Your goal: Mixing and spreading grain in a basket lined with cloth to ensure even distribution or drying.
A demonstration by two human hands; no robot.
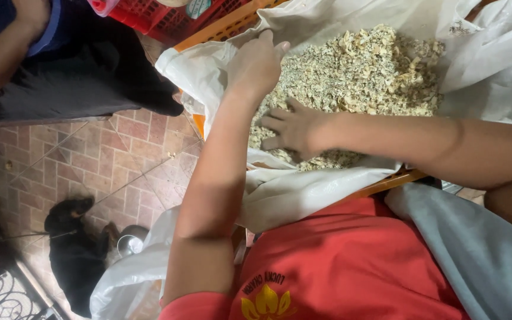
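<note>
From the head camera, the left hand (259, 62) rests on the far edge of a heap of pale chopped shavings (362, 77), its fingers curled over the rim of the white sack (208, 71) that lines an orange crate (386, 184); whether its grip closes on the cloth cannot be told. The right hand (294, 127) lies flat on the shavings, fingers spread, grip open, holding nothing. The heap fills the sack in the crate. Beside it, a seated person in dark clothes (72, 65), a red crate (161, 18), and a black dog (75, 249) lying on the brick-tiled floor (125, 160).
</note>
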